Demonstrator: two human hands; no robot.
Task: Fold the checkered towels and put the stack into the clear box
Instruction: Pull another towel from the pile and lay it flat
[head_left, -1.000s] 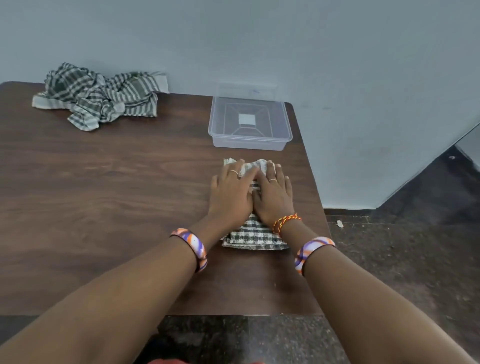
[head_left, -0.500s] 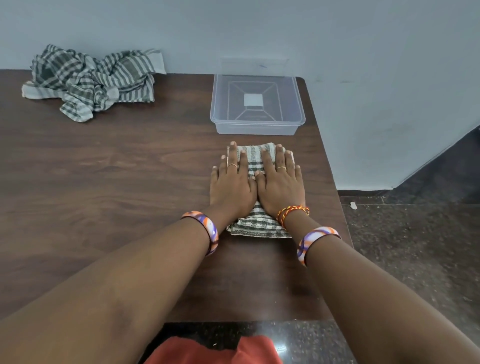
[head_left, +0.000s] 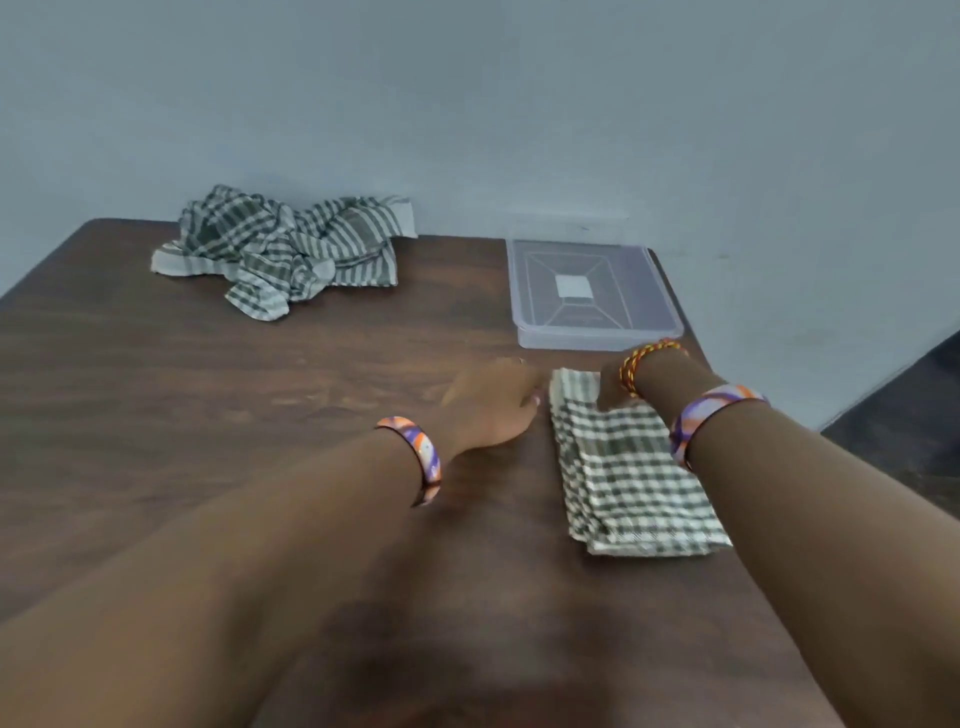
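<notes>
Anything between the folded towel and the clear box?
Nothing visible: only bare table separates the folded towel from the clear box, which looks empty. The right hand rests on the towel's far end.

Soft, even, dimmish light with faint shadows; motion blur smears the whole frame, edges slightly bowed.

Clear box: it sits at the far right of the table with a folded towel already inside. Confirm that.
Not quite. The head view shows the clear box at the table's far right, but holding nothing; the folded towel lies on the table in front of it.
</notes>
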